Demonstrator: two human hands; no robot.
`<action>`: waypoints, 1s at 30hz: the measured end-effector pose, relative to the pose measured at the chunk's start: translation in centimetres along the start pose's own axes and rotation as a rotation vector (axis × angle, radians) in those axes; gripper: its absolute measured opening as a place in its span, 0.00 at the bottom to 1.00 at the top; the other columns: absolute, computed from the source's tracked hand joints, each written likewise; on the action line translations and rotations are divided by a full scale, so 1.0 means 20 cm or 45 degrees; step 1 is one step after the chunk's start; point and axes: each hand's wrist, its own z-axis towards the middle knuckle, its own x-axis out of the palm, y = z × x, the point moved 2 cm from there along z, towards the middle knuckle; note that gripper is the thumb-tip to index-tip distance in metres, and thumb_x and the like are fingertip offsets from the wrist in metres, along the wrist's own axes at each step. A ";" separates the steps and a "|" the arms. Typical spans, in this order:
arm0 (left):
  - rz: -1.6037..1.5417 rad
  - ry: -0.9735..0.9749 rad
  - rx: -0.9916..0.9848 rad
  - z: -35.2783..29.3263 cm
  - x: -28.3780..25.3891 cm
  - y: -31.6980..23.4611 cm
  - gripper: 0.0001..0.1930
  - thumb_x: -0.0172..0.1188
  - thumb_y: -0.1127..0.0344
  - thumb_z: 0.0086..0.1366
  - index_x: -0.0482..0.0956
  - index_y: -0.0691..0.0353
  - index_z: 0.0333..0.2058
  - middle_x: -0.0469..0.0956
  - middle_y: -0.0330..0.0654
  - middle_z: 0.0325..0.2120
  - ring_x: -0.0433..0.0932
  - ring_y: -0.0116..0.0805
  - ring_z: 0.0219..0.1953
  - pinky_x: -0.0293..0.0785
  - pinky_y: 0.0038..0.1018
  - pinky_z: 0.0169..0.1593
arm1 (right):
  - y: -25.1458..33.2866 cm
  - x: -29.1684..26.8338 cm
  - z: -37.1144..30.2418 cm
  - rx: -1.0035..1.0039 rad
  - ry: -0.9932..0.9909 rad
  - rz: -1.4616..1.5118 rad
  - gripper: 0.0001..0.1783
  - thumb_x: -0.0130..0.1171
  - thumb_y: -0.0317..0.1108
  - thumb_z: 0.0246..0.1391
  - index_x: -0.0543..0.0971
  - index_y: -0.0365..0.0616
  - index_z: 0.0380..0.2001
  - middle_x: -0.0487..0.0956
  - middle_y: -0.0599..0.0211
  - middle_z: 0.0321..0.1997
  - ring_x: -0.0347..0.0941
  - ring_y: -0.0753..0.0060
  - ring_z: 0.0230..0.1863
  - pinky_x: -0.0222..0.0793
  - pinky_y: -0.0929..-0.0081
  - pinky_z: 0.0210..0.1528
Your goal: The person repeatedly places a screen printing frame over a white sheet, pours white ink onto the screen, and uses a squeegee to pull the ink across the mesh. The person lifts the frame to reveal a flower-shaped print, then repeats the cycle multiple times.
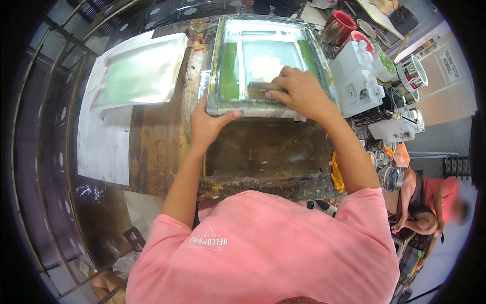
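A screen printing frame point(263, 109) lies on the stained wooden worktable point(157, 131). Its mesh point(230, 71) is green at the sides, with pale strips of tape and a white flower shape in the middle. My left hand point(207, 125) grips the frame's near left corner, thumb along the near edge and fingers at the side. In my right hand point(298, 93) is a squeegee point(262, 88), held down on the mesh just below the flower. Part of its handle is hidden by my fingers.
Clear plastic sheets point(142, 71) lie on white paper point(104, 152) at the left. White plastic containers point(354, 76), a red-stained bucket point(340, 26) and several cans crowd the right. A yellow cloth point(336, 173) hangs near the table's right edge. Another person point(430, 202) sits at far right.
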 end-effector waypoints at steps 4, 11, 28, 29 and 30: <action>0.999 -0.153 0.241 -0.07 0.00 0.22 0.53 0.83 0.32 0.39 0.81 0.61 0.60 0.77 0.41 0.46 0.73 0.42 0.54 0.59 0.43 0.63 | 0.02 0.20 -0.13 0.100 0.148 0.254 0.22 0.64 0.55 0.63 0.87 0.47 0.44 0.83 0.59 0.41 0.80 0.49 0.45 0.74 0.52 0.49; 1.004 -0.084 0.155 -0.09 0.01 0.27 0.55 0.81 0.29 0.34 0.82 0.58 0.60 0.76 0.41 0.47 0.71 0.40 0.56 0.53 0.40 0.62 | 0.10 0.41 -0.23 0.106 0.016 0.079 0.20 0.66 0.53 0.60 0.82 0.50 0.44 0.80 0.62 0.39 0.80 0.55 0.42 0.80 0.56 0.39; 0.852 -0.206 0.429 -0.08 0.00 0.31 0.61 0.78 0.27 0.39 0.76 0.62 0.67 0.74 0.37 0.33 0.71 0.37 0.41 0.57 0.38 0.55 | -0.72 0.39 0.95 0.061 0.101 0.045 0.31 0.54 0.69 0.65 0.86 0.54 0.47 0.87 0.57 0.41 0.84 0.49 0.46 0.78 0.50 0.46; 0.829 -0.199 0.415 -0.08 0.00 0.31 0.61 0.78 0.26 0.39 0.75 0.63 0.67 0.73 0.37 0.31 0.70 0.36 0.39 0.57 0.37 0.54 | -0.75 0.43 0.95 0.033 0.025 -0.011 0.30 0.54 0.68 0.66 0.86 0.54 0.47 0.86 0.58 0.41 0.83 0.49 0.46 0.78 0.51 0.46; 0.806 -0.181 0.410 -0.08 0.01 0.30 0.62 0.78 0.26 0.40 0.75 0.63 0.68 0.73 0.37 0.29 0.70 0.35 0.37 0.58 0.37 0.53 | -0.81 0.52 0.92 0.018 -0.056 -0.066 0.29 0.54 0.67 0.66 0.86 0.54 0.46 0.86 0.59 0.41 0.83 0.49 0.46 0.77 0.51 0.45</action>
